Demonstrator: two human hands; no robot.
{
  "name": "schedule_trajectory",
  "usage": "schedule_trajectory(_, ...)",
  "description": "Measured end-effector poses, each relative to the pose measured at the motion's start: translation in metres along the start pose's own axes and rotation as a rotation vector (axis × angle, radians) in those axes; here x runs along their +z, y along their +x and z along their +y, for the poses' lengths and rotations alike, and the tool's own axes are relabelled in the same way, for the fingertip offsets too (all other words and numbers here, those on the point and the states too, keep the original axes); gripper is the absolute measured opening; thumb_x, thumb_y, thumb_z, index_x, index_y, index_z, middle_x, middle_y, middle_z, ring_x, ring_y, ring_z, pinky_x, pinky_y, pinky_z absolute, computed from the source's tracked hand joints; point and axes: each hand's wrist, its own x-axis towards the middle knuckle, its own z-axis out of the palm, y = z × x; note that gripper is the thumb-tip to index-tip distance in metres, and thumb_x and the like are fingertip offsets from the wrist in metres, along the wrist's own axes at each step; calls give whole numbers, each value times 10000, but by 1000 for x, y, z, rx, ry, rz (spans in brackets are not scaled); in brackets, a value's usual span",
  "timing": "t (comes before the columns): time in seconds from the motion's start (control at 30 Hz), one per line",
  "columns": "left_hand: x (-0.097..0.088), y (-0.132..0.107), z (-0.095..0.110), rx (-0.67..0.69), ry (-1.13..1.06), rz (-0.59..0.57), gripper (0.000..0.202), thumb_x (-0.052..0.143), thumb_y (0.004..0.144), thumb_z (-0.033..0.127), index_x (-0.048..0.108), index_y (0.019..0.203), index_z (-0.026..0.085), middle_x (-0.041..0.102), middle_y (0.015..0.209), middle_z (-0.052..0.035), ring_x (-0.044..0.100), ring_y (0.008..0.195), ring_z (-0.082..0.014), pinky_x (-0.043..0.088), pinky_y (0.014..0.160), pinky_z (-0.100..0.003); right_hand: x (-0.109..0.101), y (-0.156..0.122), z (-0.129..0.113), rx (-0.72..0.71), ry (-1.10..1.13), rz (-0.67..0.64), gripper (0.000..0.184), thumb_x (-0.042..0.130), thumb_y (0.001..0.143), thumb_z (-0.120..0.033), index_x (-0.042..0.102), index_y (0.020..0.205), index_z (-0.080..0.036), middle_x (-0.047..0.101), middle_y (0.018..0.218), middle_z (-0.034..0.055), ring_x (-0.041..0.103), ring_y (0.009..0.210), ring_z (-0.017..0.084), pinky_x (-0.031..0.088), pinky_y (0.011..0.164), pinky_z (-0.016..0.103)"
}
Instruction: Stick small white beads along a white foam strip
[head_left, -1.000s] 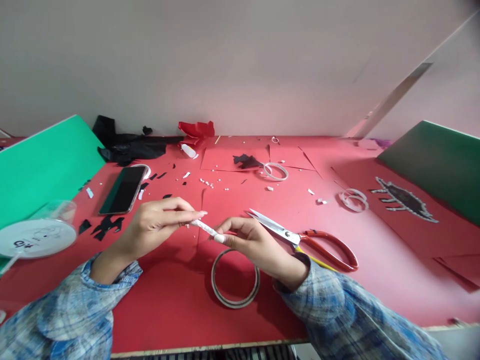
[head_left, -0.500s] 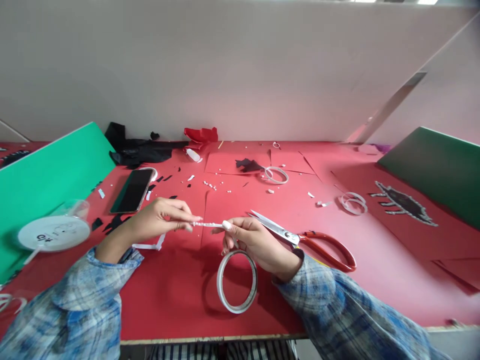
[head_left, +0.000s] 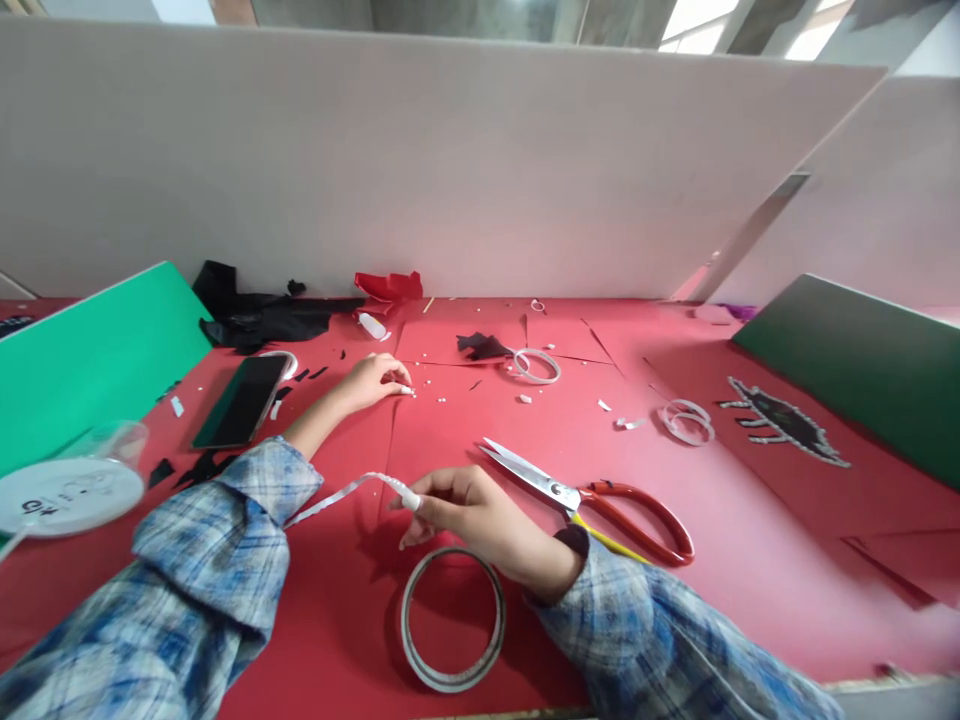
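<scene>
My right hand (head_left: 465,510) pinches one end of a thin white tape strip (head_left: 341,492) that trails left toward my left sleeve. Under that hand a double-sided tape roll (head_left: 452,619) lies flat on the red table (head_left: 750,560). My left hand (head_left: 379,381) is stretched far forward, its fingertips pinched at small white beads (head_left: 431,388) scattered on the red paper. Whether a bead is between the fingers is too small to tell.
Red-handled scissors (head_left: 592,497) lie right of my right hand. A phone (head_left: 241,399), black paper scraps and a clear lidded container (head_left: 71,482) sit left. Green boards stand at both sides; a black beaded cutout (head_left: 784,421) and tape rings lie to the right.
My left hand let go of the strip and reached forward to the scattered beads. My right hand kept the strip's end, which now hangs loose to the left.
</scene>
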Motion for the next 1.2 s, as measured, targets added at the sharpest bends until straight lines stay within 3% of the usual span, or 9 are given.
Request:
schedule_trajectory(0.17,0,-1,-7,41,81,35,93,639,783,249,649,729,174,624,739,-31,543,794,-188,427,729,-297,1,-2,-3,-15,24,-8,457,689,680,-575,654,796,-134,629,643,2,617,625,120,459,682,274)
schedule_trajectory(0.4,-1,-4,1,124,140,38,80,598,801,154,636,736,182,653,754,-41,526,790,-201,412,789,-336,0,-1,-3,-34,-13,23,372,663,740,-498,665,819,-134,627,649,2,600,623,111,457,681,268)
schedule_trajectory(0.7,-4,-11,10,83,-1,153,121,491,826,102,588,825,174,648,881,-62,576,884,-208,446,884,-416,-3,1,1,-73,-59,73,276,635,771,-409,636,793,-134,627,647,7,581,616,111,447,651,263)
schedule_trajectory(0.8,-15,-26,23,39,-118,203,125,451,883,211,548,950,173,630,879,-46,629,851,-181,527,769,-366,-3,1,2,-100,-71,84,272,621,784,-400,642,799,-130,625,642,7,577,611,107,448,645,256)
schedule_trajectory(0.87,-23,-44,35,-8,-293,174,188,485,882,306,528,1001,167,621,841,-30,661,746,-162,550,604,-291,-2,0,1,-112,-58,105,263,618,790,-392,641,788,-129,619,637,4,580,612,107,455,652,257)
schedule_trajectory(0.93,-29,-66,48,-99,-578,97,230,609,812,350,564,932,159,632,813,-27,668,693,-158,539,520,-247,-2,0,1,-121,-52,121,252,617,796,-381,637,775,-131,617,639,4,583,615,108,459,659,259)
schedule_trajectory(1.0,-34,-86,60,-150,-741,11,212,693,747,334,612,813,150,644,722,-21,657,648,-149,543,523,-241,-1,-1,1,-123,-61,125,238,609,807,-368,641,787,-133,621,646,6,582,618,109,460,661,261)
schedule_trajectory(1.07,-35,-100,69,-120,-787,-30,180,727,716,317,649,735,156,653,667,-21,646,630,-144,555,559,-253,-1,-2,0,-121,-88,124,232,594,819,-358,652,811,-134,626,650,9,580,622,111,460,662,262)
schedule_trajectory(1.2,-36,-109,81,11,-734,-4,74,729,720,273,716,746,205,689,748,-32,654,698,-149,555,601,-245,-1,-2,-1,-130,-162,138,224,569,834,-340,648,792,-134,633,658,18,582,628,117,464,656,267)
